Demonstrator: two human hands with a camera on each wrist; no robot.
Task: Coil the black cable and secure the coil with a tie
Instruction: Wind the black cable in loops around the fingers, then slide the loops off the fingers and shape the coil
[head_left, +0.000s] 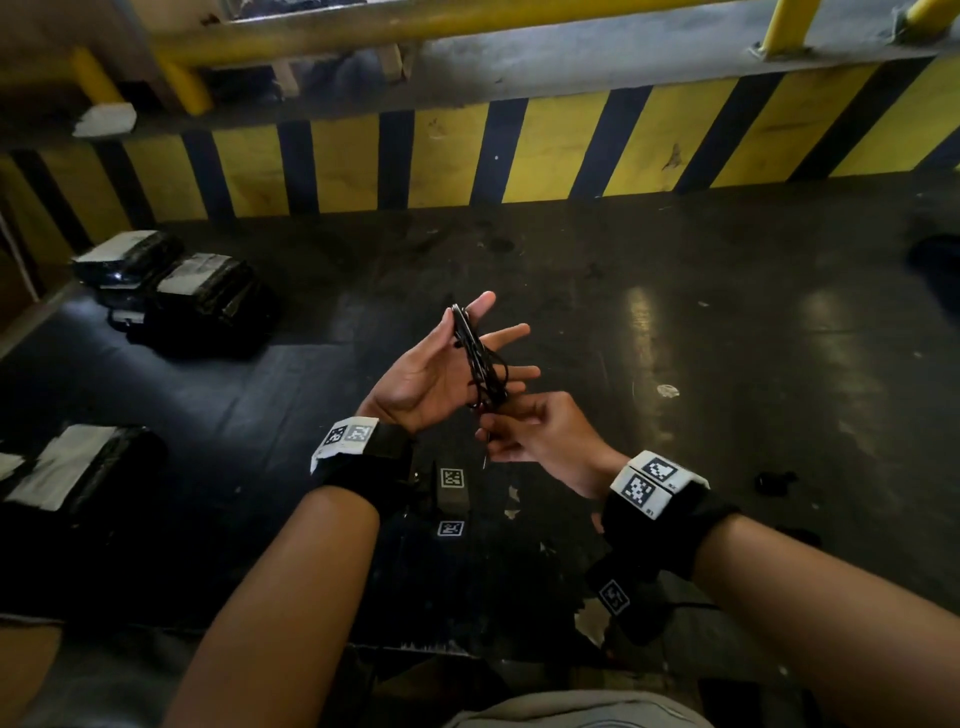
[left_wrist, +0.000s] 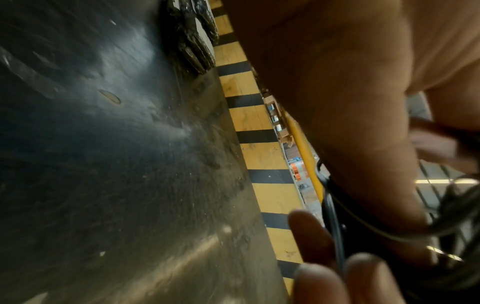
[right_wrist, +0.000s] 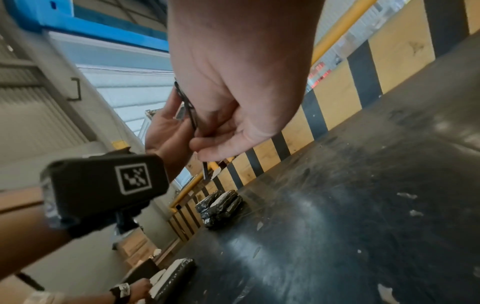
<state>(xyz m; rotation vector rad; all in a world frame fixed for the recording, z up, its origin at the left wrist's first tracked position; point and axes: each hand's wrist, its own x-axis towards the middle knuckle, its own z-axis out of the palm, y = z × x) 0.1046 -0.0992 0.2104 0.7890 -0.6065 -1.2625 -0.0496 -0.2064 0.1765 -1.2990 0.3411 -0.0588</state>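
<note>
The black cable (head_left: 480, 358) is gathered into a small coil that lies across my left hand (head_left: 431, 374), held palm up above the dark surface. The coil's top sits between the thumb and forefinger, and the other fingers are spread straight. My right hand (head_left: 535, 431) pinches the cable at the coil's lower end, and a short loose end (head_left: 485, 460) hangs below it. In the left wrist view the cable (left_wrist: 333, 222) runs between the thumb and a finger. In the right wrist view my right hand (right_wrist: 233, 115) pinches the cable (right_wrist: 191, 112) beside the left palm (right_wrist: 166, 127).
Black wrapped bundles with white labels (head_left: 208, 301) lie on the dark surface (head_left: 675, 338) at the left, another (head_left: 78, 467) near my left forearm. A yellow-and-black striped barrier (head_left: 467, 156) runs along the far side. A small black scrap (head_left: 774, 480) lies to the right.
</note>
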